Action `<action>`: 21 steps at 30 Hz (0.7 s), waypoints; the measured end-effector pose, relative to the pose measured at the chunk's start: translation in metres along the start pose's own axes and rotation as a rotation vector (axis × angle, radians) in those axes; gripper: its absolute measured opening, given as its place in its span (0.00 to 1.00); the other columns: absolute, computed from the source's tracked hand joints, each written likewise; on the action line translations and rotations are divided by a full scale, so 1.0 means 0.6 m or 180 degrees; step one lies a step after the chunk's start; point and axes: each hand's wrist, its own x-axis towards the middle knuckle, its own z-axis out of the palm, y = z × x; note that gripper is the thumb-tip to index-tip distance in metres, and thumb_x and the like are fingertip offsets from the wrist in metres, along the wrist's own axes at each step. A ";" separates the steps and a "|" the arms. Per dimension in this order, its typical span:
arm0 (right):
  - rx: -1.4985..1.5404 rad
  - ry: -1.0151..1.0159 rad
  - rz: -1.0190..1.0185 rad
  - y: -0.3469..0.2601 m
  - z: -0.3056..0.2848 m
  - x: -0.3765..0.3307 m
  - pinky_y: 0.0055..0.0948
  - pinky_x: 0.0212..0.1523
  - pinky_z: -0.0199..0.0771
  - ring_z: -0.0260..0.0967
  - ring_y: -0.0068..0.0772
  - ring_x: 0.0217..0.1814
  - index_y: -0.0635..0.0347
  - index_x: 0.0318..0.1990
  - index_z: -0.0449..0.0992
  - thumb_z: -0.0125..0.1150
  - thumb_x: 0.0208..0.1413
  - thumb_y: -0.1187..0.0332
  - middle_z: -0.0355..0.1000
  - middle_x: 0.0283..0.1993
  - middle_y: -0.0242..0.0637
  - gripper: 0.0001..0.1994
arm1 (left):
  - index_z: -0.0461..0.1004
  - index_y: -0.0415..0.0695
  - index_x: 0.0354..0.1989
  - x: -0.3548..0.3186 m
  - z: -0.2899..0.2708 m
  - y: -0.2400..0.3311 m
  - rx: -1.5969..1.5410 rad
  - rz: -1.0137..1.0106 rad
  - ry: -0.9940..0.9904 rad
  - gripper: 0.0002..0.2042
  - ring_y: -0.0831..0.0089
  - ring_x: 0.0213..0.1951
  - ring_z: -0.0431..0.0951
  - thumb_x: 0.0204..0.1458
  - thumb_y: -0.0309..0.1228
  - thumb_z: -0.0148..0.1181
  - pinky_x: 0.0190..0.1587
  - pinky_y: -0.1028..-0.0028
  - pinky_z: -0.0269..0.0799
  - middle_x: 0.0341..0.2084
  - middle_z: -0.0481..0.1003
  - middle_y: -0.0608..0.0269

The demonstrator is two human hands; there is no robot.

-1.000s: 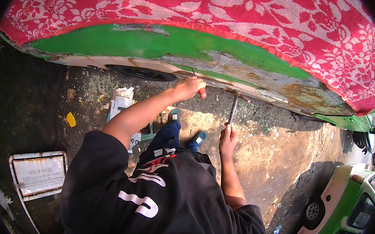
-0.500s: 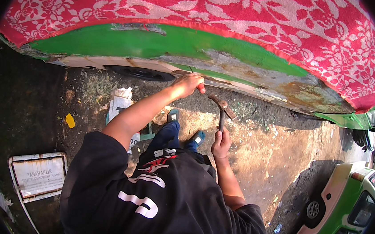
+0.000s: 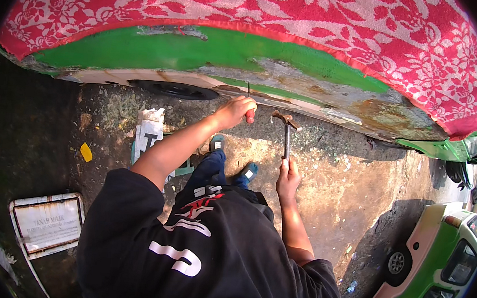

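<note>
My left hand (image 3: 233, 112) is closed round a screwdriver with a red handle (image 3: 250, 116). Its thin shaft rises past the fingers toward the lower side of a green and pale pink vehicle (image 3: 173, 52); I cannot tell whether the tip touches the metal. Scraped grey and rusty patches mark the bodywork there. In my right hand (image 3: 288, 178) is a hammer (image 3: 287, 139), gripped near the end of its dark handle. The rusty hammer head is raised beside the screwdriver's red handle, a short gap to its right.
A red and white floral cloth (image 3: 262, 9) covers the vehicle's upper part. Below its side lies a dark wheel (image 3: 178, 90). A second green and pink vehicle (image 3: 438, 268) stands at lower right, and a rusty-framed sign (image 3: 50, 224) at lower left. A yellow scrap (image 3: 86, 152) lies on the ground.
The hammer has moved up toward the vehicle, and its head has turned. My left hand has shifted slightly left and down, and more of the screwdriver shaft now shows.
</note>
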 end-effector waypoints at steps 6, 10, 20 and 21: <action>0.0184 0.0021 -0.0017 0.008 -0.002 -0.001 0.26 0.27 0.66 0.64 0.22 0.23 0.64 0.46 0.74 0.54 0.62 0.69 0.68 0.22 0.34 0.10 | 0.67 0.44 0.32 -0.003 0.006 -0.001 -0.0016 -0.0203 -0.0088 0.10 0.58 0.39 0.74 0.42 0.19 0.58 0.42 0.64 0.69 0.36 0.74 0.62; 0.0239 -0.0088 -0.0062 0.011 -0.005 -0.003 0.25 0.27 0.66 0.63 0.21 0.23 0.63 0.46 0.75 0.55 0.62 0.68 0.66 0.21 0.33 0.10 | 0.67 0.44 0.32 -0.008 0.006 -0.001 -0.0142 -0.0270 -0.0004 0.09 0.57 0.39 0.74 0.42 0.20 0.58 0.41 0.63 0.70 0.36 0.74 0.62; -0.0256 -0.0226 -0.0318 -0.033 -0.002 0.001 0.30 0.24 0.67 0.67 0.32 0.19 0.63 0.43 0.75 0.55 0.62 0.67 0.66 0.18 0.38 0.09 | 0.66 0.44 0.30 -0.009 0.013 -0.008 -0.0219 -0.0376 0.0135 0.10 0.56 0.36 0.73 0.41 0.18 0.57 0.39 0.62 0.69 0.34 0.74 0.61; -0.0302 -0.0264 -0.0354 -0.037 -0.001 0.001 0.31 0.25 0.67 0.68 0.34 0.20 0.62 0.43 0.75 0.55 0.62 0.66 0.67 0.19 0.39 0.09 | 0.66 0.44 0.30 -0.009 0.013 -0.008 -0.0222 -0.0414 0.0172 0.10 0.56 0.36 0.73 0.41 0.18 0.57 0.39 0.62 0.68 0.34 0.74 0.61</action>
